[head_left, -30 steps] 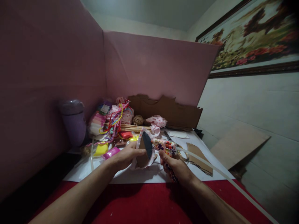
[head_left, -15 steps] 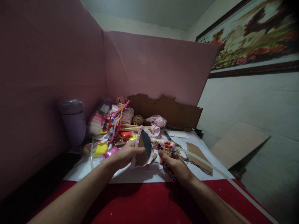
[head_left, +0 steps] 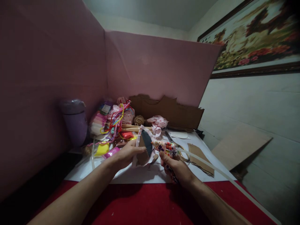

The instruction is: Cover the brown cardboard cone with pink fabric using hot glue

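In the middle of the head view, my left hand [head_left: 127, 153] is closed on a piece of cardboard [head_left: 142, 156] edged with pale pink fabric [head_left: 138, 137]. A dark blue-grey patch [head_left: 147, 142] covers part of its face. My right hand [head_left: 175, 167] is wrapped around the handle of a flower-patterned hot glue gun [head_left: 164, 148]. Its orange tip points left, at or very close to the fabric edge; contact cannot be made out. From its back end a long whitish glue stick [head_left: 217, 172] runs toward the lower right.
Scissors [head_left: 184, 153] and a cardboard strip [head_left: 200, 159] lie right of the glue gun. Behind are wooden sticks [head_left: 131, 128], a twine ball [head_left: 138, 120], pink fabric [head_left: 158, 122] and colourful pipe cleaners [head_left: 117, 120]. A purple tumbler [head_left: 75, 123] stands left; torn cardboard [head_left: 168, 114] leans behind.
Both hands keep their grips and nearly the same place. The view has shifted very slightly; nothing was picked up or let go.
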Motion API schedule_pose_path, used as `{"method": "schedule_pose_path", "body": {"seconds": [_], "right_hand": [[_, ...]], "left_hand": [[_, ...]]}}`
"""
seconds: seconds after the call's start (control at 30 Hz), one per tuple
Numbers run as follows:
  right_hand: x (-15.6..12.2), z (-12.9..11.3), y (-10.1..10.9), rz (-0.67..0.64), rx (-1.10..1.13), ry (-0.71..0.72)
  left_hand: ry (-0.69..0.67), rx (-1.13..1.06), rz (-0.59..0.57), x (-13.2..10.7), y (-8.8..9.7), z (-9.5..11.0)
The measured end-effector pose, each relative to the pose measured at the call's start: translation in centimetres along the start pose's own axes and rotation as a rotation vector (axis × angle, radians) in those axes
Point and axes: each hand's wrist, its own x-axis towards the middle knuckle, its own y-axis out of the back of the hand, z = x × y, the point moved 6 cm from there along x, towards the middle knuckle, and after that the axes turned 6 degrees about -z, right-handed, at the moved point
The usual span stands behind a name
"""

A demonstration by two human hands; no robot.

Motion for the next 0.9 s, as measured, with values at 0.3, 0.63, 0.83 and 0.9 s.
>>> {"method": "schedule_pose_path", "body": {"seconds": [0.3,0.63,0.83,0.9], "right_hand": [[0.0,0.1,0.1,0.007,0.000,-0.001],[-0.1,0.0,0.1,0.017,0.017,-0.002],[-0.1,-0.1,-0.1,-0.006,0.026,-0.013],[-0.1,-0.1,0.0,0.011,0.031,-0.008]], "left_hand": [[0.018,0.011,0.011,-0.1,0.0,0.0],[0.047,0.042,-0.025,-0.1,-0.4,-0.5],[0.004,-0.007,0.019,0.0,0.3,-0.2],[0.012,-0.004,0.045,0.0,0.4,-0.2]]}}
